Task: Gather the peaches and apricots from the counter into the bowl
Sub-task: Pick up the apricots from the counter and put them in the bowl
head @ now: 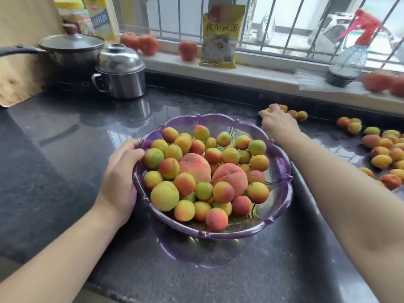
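Note:
A purple see-through bowl [282,169] stands on the dark counter, filled with several apricots and two larger pink peaches [196,167]. My left hand [122,178] grips the bowl's left rim, thumb over the edge. My right hand [278,121] reaches past the bowl to the back of the counter, its fingers curled on an apricot [268,110] in a short row of apricots [301,115] by the wall. More loose apricots [384,149] lie in a heap at the right.
A steel pot with lid [122,73] and a dark lidded pan [70,49] stand at back left. On the windowsill are tomatoes [148,43], a yellow packet [220,36] and a spray bottle [349,57]. Bare counter [65,149] lies left of the bowl.

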